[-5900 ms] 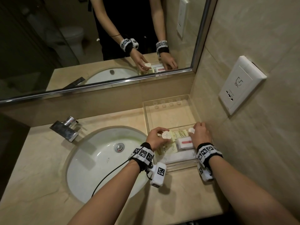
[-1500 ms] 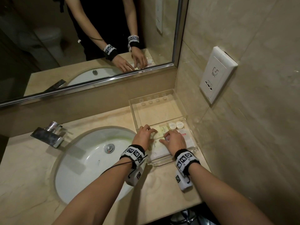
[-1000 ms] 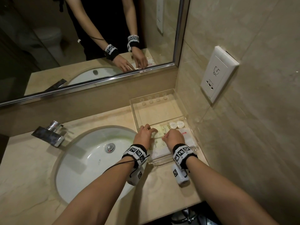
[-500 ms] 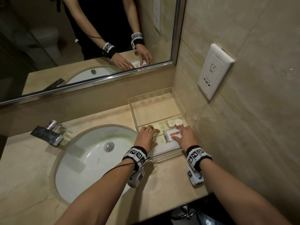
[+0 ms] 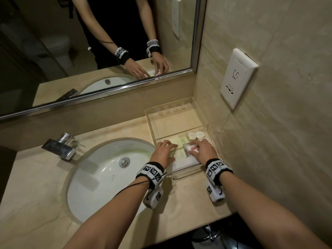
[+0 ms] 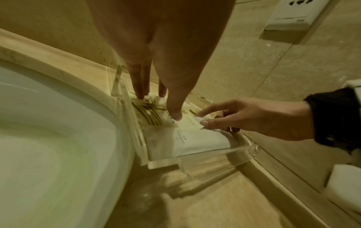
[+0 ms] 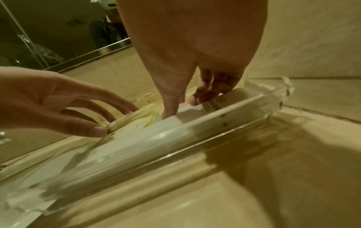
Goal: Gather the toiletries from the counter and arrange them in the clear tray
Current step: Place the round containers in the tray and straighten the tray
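Note:
The clear tray stands on the counter against the right wall. Its near part holds pale yellow sachets, two small round white bottles, a white box with a red label and a long white packet along the front wall. My left hand rests on the sachets with straight fingers. My right hand pinches the white box between its thumb and curled fingers. The box is mostly hidden under that hand.
A white oval sink lies just left of the tray, with a chrome faucet at its far left. A mirror runs along the back. A wall socket sits on the tiled right wall. Bare counter lies before the tray.
The two small bottles I held earlier now stand in the tray. My right hand shifted right onto the white box. My left hand stays on the sachets.

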Motion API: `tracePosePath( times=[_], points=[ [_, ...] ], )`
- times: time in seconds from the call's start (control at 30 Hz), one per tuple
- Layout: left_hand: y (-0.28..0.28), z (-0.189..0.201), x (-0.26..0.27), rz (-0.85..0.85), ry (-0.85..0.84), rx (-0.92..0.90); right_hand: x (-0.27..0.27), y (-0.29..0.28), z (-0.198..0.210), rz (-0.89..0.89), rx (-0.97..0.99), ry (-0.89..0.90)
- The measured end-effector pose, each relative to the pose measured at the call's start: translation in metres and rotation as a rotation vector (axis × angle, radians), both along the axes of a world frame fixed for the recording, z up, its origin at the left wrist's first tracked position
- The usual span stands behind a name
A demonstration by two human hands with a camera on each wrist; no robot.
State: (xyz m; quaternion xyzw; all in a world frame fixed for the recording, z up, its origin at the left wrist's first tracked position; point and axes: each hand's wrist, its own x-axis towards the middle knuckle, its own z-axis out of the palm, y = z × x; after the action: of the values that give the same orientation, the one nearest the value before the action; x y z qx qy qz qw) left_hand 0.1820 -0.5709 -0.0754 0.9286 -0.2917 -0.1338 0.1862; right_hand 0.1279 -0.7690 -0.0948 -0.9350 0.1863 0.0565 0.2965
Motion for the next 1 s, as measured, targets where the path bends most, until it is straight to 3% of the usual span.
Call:
tracePosePath(
  times=[0.1,0.23,0.43,0.87,1.0],
  points=[
    [0.003,0.002,-0.002,-0.037,-0.002,0.053,-0.003,-0.002,0.004,0.009,-0.022,-0.006],
    [0.003,0.008,-0.007,-0.084,-0.143,0.016,-0.008,-0.002,0.010,0.030,0.044,-0.143],
    [0.004,0.003,-0.019,-0.268,-0.121,0.084,-0.020,-0.003,0.005,0.321,0.020,-0.102],
    [0.005,0.002,-0.026,-0.225,0.023,0.059,-0.019,-0.005,0.015,0.278,0.119,-0.084],
    [0.005,0.011,-0.014,-0.162,-0.130,-0.010,-0.004,-0.008,0.020,0.130,0.010,-0.201]
  ],
)
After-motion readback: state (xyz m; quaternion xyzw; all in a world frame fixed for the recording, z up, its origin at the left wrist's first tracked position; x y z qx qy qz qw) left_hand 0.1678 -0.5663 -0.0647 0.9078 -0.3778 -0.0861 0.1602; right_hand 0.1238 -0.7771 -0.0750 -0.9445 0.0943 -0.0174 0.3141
